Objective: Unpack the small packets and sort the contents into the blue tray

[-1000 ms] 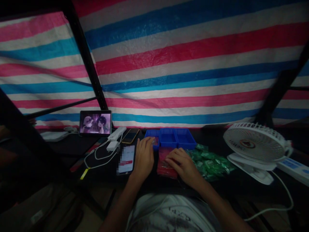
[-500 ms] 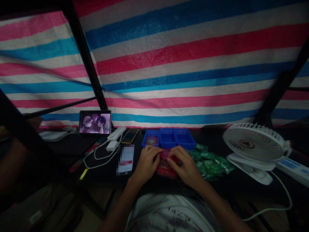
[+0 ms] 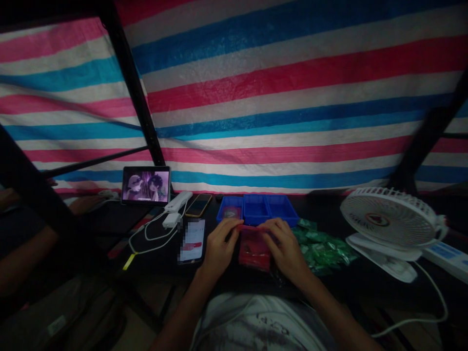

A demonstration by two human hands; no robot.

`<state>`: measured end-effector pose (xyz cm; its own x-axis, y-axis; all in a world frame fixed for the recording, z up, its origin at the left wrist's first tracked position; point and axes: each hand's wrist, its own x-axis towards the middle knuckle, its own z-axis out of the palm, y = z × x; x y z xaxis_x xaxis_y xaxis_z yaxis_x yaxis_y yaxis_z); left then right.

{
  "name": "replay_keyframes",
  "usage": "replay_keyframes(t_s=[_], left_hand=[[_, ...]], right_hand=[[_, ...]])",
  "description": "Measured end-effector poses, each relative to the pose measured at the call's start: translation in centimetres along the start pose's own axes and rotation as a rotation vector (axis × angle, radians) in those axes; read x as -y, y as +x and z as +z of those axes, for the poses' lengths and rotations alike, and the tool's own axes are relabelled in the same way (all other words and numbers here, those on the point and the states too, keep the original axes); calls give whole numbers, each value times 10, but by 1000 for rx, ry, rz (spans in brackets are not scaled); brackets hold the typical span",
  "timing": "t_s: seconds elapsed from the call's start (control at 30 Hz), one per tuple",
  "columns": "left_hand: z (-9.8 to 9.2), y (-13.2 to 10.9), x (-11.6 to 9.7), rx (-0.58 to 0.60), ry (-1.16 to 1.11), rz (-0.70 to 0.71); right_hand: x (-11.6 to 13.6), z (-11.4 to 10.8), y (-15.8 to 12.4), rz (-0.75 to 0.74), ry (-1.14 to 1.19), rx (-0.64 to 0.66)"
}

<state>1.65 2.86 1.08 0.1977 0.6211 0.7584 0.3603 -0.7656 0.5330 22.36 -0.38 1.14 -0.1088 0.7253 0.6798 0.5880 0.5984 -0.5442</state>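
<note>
A small red translucent plastic bag (image 3: 255, 248) is in front of me at the table's near side. My left hand (image 3: 221, 243) pinches its upper left corner between thumb and fingers. At the upper right corner, my right hand (image 3: 284, 245) pinches the same bag, so the top edge stretches between both hands. Just beyond are blue plastic bins (image 3: 257, 208) side by side; the left one holds a reddish packet (image 3: 231, 212). Close to my right hand lies a heap of green plastic packets (image 3: 325, 249). What is inside the red bag is too dim to make out.
Left of my hands lie a lit phone (image 3: 192, 241), a darker phone (image 3: 198, 205), a white power strip (image 3: 179, 201) with cables and a tablet (image 3: 145, 185). A white clip fan (image 3: 387, 219) stands right. Another person's arm (image 3: 29, 248) reaches in at far left.
My hands have moved apart to the bag's two upper corners, drawing its top edge straight. The other person's arm at far left has shifted forward.
</note>
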Motion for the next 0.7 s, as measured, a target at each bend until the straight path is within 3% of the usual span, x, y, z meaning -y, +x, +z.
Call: replay_keyframes(t_s=[0.23, 0.6, 0.7], left_hand=[[2, 4, -8, 110, -14, -104], [4, -1, -5, 105, -237, -305], [1, 1, -10, 99, -248, -266]], right_hand=[[0, 2, -2, 85, 177, -90], [-1, -1, -2, 129, 256, -94], [0, -4, -3, 89, 280, -73]])
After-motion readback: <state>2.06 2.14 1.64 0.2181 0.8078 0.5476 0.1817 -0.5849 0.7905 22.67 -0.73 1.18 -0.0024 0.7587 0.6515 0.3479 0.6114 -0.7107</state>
